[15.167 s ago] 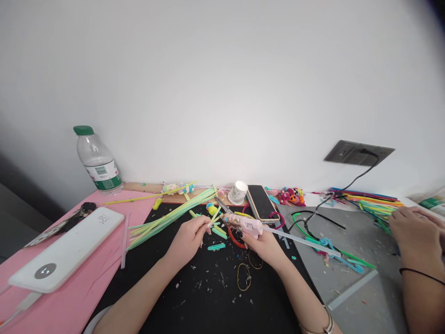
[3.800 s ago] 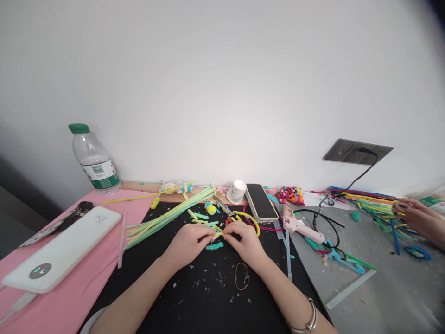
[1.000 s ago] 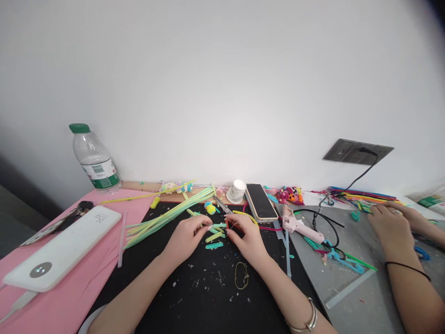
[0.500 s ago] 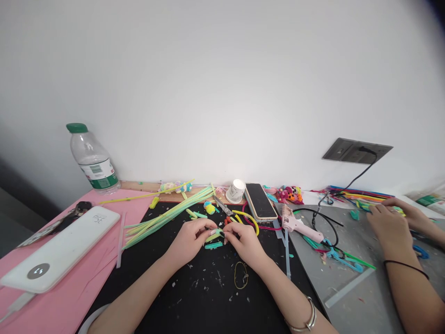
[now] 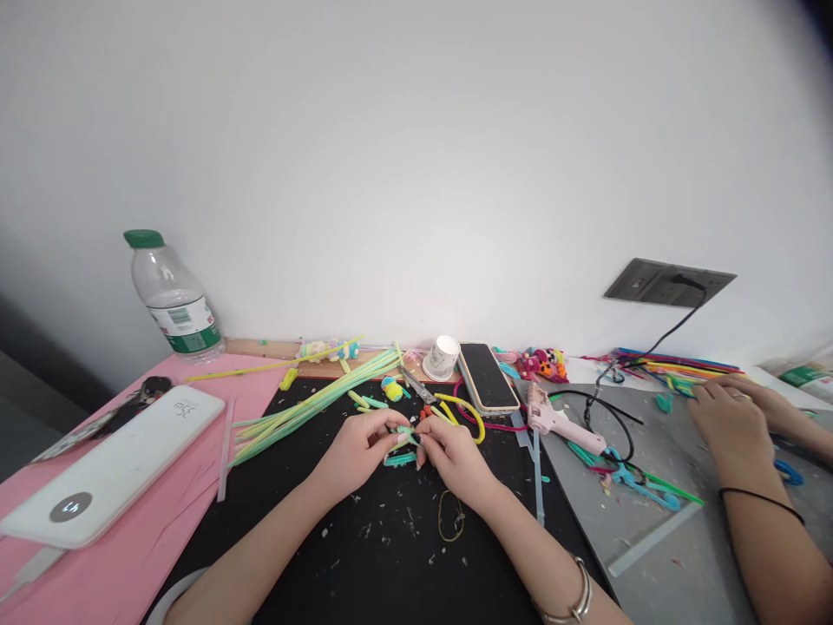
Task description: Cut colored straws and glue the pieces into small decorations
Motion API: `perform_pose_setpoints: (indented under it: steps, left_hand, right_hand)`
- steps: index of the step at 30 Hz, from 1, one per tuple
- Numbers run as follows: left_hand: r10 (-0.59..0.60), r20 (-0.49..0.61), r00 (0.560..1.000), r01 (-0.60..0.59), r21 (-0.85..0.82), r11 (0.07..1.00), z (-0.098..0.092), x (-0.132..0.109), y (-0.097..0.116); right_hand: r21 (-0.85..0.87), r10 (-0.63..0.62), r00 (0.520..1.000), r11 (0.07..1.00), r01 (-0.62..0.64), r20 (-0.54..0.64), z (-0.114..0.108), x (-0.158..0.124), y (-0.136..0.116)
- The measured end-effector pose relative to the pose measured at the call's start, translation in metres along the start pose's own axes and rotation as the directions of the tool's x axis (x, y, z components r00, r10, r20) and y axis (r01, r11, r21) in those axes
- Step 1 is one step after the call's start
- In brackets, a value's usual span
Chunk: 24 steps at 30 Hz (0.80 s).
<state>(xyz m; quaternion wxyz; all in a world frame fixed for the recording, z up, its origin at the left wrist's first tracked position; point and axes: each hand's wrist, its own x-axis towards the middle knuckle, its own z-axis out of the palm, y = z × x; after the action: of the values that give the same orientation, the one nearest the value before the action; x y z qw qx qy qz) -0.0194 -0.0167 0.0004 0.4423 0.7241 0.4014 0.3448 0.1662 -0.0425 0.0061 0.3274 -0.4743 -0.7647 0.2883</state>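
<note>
Over the black mat (image 5: 364,555), my left hand (image 5: 357,447) and my right hand (image 5: 452,451) meet, thumbs and fingers pinched on a small light-green pipe cleaner piece (image 5: 404,431). Fingertips cover most of it. Just below them lies a teal pipe cleaner piece (image 5: 399,460). Behind my hands are a small yellow-and-blue fuzzy figure (image 5: 391,389) and scissors (image 5: 417,386), their handles partly hidden by my right hand. A bundle of green and yellow pipe cleaners (image 5: 318,404) lies to the left. A thin yellowish loop (image 5: 450,516) rests below my right hand.
A phone (image 5: 488,378) and a paper cup (image 5: 441,358) stand near the wall. Right of the mat are a pink glue gun (image 5: 563,427), its cord, and a co-worker's hands (image 5: 732,421). At left are a power bank (image 5: 117,464) and a plastic bottle (image 5: 174,299).
My fingers have shifted slightly around the light-green piece, my right hand turning a little. The co-worker's hands have moved slightly. Everything else lies as before.
</note>
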Motion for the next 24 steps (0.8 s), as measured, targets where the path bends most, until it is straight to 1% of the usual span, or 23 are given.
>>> perform_pose_setpoints:
  steps: [6, 12, 15, 19, 21, 24]
  left_hand:
    - [-0.033, 0.018, 0.999, 0.034, -0.093, 0.995, 0.000, 0.002, -0.001]
    - [-0.067, 0.080, 0.994, 0.083, -0.206, 0.975, 0.000, 0.002, -0.004]
    - [-0.070, 0.093, 0.993, 0.091, -0.239, 0.967, 0.000, 0.001, -0.005]
    - [-0.071, 0.097, 0.993, 0.091, -0.224, 0.970, -0.001, 0.000, -0.004]
    - [-0.072, 0.101, 0.992, 0.093, -0.220, 0.971, 0.000, -0.001, -0.003]
    - [-0.082, 0.102, 0.991, 0.106, -0.257, 0.961, 0.001, 0.000, -0.001]
  right_hand:
    - [0.003, 0.006, 1.000, 1.000, -0.006, -0.009, -0.001, 0.000, -0.001]
    - [0.013, 0.030, 0.998, 0.999, -0.029, -0.054, 0.000, -0.001, 0.001]
    - [0.144, 0.081, 0.996, 0.987, -0.074, -0.043, 0.002, -0.001, 0.005]
    - [0.354, 0.200, 0.980, 0.917, -0.187, -0.002, 0.007, 0.000, 0.009]
    - [0.408, 0.227, 0.974, 0.889, -0.207, -0.001, 0.007, 0.000, 0.010]
    - [0.427, 0.230, 0.973, 0.881, -0.206, -0.006, 0.007, 0.002, 0.008]
